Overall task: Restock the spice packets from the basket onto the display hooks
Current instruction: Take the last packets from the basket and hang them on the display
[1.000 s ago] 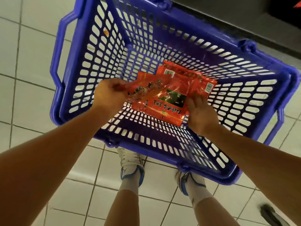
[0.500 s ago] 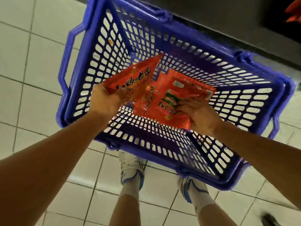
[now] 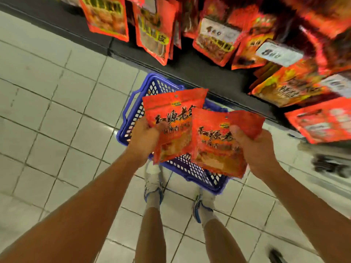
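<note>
One head-worn wide-angle view, looking steeply down from above onto the tiled floor (image 3: 57,111). Both forearms reach in from the bottom corners, the feet sit near the bottom edge, and the blue basket (image 3: 131,118) lies mid-frame. The display packets (image 3: 155,29) hang close along the top and right edges, blurred.

Even warm indoor light; soft glare on floor tiles (image 3: 106,128) left of the grip; hanging packets (image 3: 296,54) above-right motion-blurred, edges bowed
</note>
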The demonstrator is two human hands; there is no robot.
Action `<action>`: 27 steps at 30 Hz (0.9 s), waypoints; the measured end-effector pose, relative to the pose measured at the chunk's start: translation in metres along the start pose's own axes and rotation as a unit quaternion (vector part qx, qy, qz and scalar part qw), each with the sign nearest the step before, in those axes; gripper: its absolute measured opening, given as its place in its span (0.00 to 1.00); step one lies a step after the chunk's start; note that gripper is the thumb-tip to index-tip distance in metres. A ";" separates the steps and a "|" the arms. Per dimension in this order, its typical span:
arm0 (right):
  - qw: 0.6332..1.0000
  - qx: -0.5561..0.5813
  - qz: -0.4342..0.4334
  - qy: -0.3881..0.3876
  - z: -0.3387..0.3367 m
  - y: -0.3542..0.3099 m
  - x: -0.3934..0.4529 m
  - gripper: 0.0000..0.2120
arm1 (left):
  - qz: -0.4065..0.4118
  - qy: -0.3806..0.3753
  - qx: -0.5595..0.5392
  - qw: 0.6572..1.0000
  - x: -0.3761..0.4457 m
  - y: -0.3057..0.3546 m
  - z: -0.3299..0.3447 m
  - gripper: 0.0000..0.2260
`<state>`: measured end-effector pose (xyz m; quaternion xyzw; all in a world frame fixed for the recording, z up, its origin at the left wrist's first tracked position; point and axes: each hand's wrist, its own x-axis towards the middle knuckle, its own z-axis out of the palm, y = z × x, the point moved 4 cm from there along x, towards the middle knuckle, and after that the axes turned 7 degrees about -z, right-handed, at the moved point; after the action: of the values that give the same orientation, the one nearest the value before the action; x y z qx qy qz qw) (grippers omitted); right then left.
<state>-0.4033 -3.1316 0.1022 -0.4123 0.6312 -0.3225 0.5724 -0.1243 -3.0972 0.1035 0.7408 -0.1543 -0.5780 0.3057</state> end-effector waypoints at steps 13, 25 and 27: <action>0.957 -0.016 -0.260 0.125 -0.091 -0.395 -0.167 0.03 | 0.203 -0.055 -0.099 0.973 -0.293 0.265 -0.013 0.04; 0.824 0.038 -0.453 0.338 -0.261 -0.639 -0.366 0.02 | 0.429 -0.187 -0.081 0.880 -0.550 0.498 0.043 0.09; 0.808 0.068 -0.460 0.363 -0.295 -0.659 -0.381 0.05 | 0.454 -0.182 -0.089 0.868 -0.580 0.523 0.060 0.12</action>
<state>-0.5934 -3.1096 0.8962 -0.4675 0.5057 -0.7162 0.1129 -0.2805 -3.1768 0.8670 0.4403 -0.4745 -0.5110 0.5655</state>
